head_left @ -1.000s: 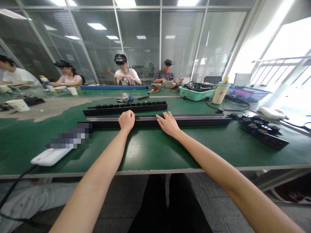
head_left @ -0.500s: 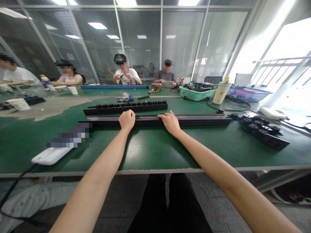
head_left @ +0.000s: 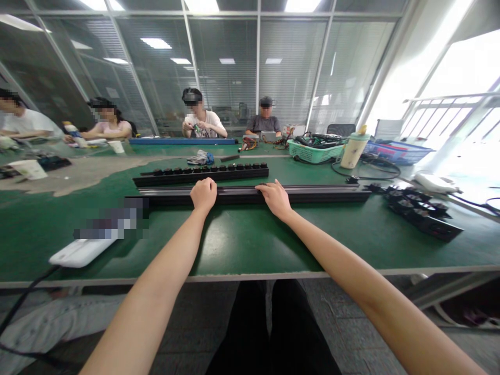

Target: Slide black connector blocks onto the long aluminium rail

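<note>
The left hand point(head_left: 203, 195) curls over and the right hand point(head_left: 275, 199) lies open on a long black metal rail point(head_left: 316, 194), with open green table point(head_left: 250, 274) before the front edge and a black socket strip point(head_left: 201, 175) just behind.

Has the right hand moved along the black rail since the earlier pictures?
Yes, the right hand has shifted slightly to the right, toward the far end of the black rail.

**Nothing legible on the tabletop**

No words, numbers or brands can be read: the black rail point(head_left: 234, 196) shows no lettering, the print on the cream bottle point(head_left: 353, 152) and the paper card point(head_left: 23, 170) is too small and blurred, and a mosaic patch point(head_left: 111, 224) hides whatever lies at the end of the white pad point(head_left: 80, 254).
</note>
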{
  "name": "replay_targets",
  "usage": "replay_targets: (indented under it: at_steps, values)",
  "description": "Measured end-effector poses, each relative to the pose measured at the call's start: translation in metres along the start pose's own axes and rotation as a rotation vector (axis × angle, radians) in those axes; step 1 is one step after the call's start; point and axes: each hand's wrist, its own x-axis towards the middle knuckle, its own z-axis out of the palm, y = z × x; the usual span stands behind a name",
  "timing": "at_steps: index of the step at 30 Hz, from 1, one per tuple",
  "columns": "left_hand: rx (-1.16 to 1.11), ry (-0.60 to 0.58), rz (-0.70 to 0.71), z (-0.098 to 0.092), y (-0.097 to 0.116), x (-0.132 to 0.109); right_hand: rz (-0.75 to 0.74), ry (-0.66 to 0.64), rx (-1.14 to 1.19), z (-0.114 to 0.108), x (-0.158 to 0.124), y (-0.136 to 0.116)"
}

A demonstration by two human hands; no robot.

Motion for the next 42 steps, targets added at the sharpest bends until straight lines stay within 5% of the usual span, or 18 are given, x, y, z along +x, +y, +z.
replay_targets:
  at_steps: [23, 42]
  values:
    - [-0.009, -0.006, -0.006, -0.002, 0.002, 0.0, -0.001, 0.056, -0.017, 0.001, 0.0, 0.006]
    - [0.004, -0.006, -0.002, -0.002, 0.001, 0.0, 0.067, 0.143, 0.264, 0.014, 0.004, 0.017]
